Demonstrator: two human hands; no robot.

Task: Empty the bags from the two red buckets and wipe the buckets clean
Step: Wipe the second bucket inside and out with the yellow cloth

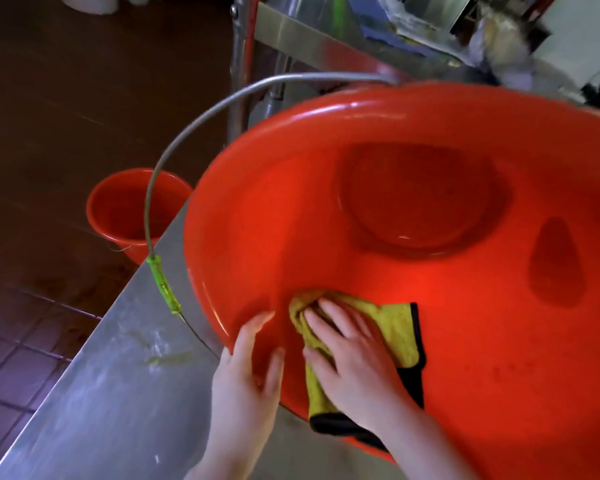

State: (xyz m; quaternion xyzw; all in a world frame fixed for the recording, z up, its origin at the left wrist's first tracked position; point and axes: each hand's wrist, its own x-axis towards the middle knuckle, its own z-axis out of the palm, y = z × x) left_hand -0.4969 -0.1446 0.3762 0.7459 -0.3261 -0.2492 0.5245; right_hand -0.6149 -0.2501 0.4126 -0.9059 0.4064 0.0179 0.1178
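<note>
A large red bucket [447,188] lies tilted toward me on a steel table [111,393], its mouth open and its inside bare. My left hand [246,379] grips the near rim, thumb inside and fingers outside. My right hand [350,355] presses a yellow cloth [395,327] with a black edge flat against the inner wall near the rim. The bucket's wire handle [194,123], with its green grip [163,285], arcs out to the left. A second, smaller-looking red bucket [118,209] stands upright on the floor beyond the table's left edge.
Dark tiled floor [49,98] spreads to the left. A steel rack [291,32] with cluttered items stands behind the bucket. A greenish-yellow smear [167,358] marks the tabletop near my left hand.
</note>
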